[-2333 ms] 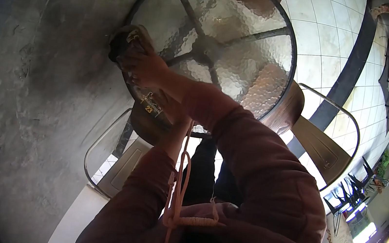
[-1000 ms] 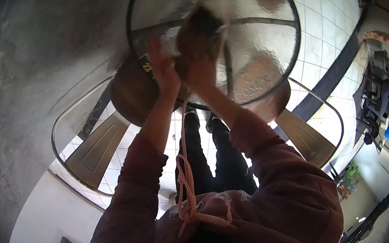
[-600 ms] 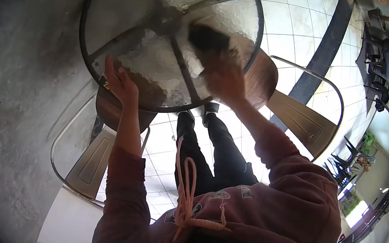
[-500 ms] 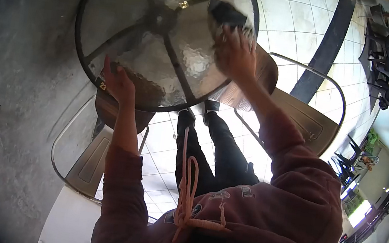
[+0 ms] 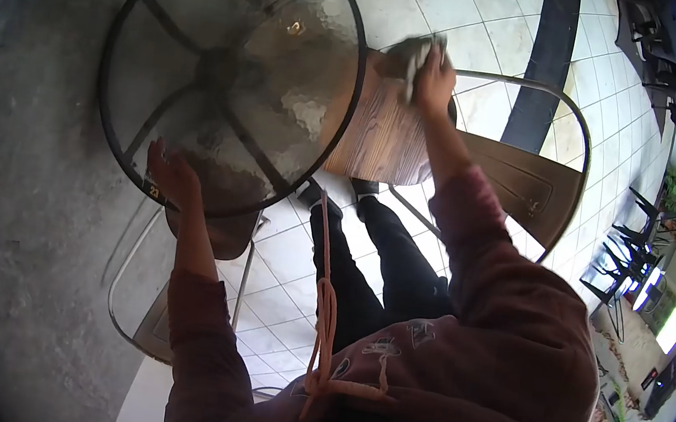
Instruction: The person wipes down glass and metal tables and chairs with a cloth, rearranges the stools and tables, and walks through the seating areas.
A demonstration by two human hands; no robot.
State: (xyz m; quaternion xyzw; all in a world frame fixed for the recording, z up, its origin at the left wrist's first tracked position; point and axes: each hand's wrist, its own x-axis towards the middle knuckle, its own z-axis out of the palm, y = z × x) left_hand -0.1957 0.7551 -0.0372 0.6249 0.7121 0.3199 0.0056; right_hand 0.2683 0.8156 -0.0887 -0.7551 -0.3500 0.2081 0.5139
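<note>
Round, rippled glass tabletop (image 5: 288,68); left fingers (image 5: 163,161) loosely spread, right fingers (image 5: 435,60) clutching bunched cloth (image 5: 414,66).

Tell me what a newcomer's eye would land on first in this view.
Probably the big round glass table, dark-rimmed and spoked beneath, filling the upper left. Next, the right hand, gripping a blurred cloth near the far edge of the wooden chair seat, right of the table. Then the left hand, at the table's near-left edge beside a yellow number 23.
</note>
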